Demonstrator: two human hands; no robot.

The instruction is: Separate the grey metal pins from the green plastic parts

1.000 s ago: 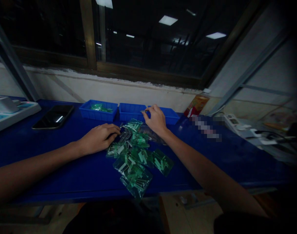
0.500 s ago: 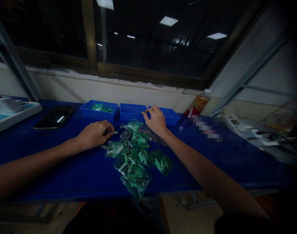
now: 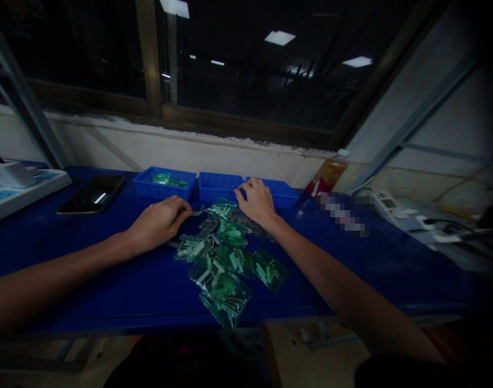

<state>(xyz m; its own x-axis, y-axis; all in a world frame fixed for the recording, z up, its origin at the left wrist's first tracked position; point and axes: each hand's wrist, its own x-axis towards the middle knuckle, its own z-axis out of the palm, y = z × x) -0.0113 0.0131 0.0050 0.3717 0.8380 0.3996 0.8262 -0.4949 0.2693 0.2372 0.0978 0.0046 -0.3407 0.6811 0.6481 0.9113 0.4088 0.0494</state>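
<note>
My left hand (image 3: 161, 220) is closed in a pinch on a small, thin, light grey piece (image 3: 196, 213) that sticks out past its fingertips to the right. Thumb and forefinger of my right hand (image 3: 257, 200) come together over the front of the middle blue bin (image 3: 220, 186); whatever they hold is too small to make out. Between and below the hands lie several green clear plastic bags (image 3: 226, 304) with short silvery and pale rods inside. Small loose grey pieces (image 3: 208, 227) lie by the pile's left side.
A left blue bin (image 3: 161, 190) holds green bags, and a right blue bin (image 3: 284, 195) is partly behind my right hand. A phone (image 3: 91, 194) and a power strip (image 3: 48, 186) lie left. A bottle (image 3: 329, 175) leans by the wall at right, near more power strips (image 3: 416, 226).
My left hand has shifted slightly right, bringing its thin piece closer to the bags. My right thumb and forefinger have changed their pose; the dark tip seen between them no longer shows.
</note>
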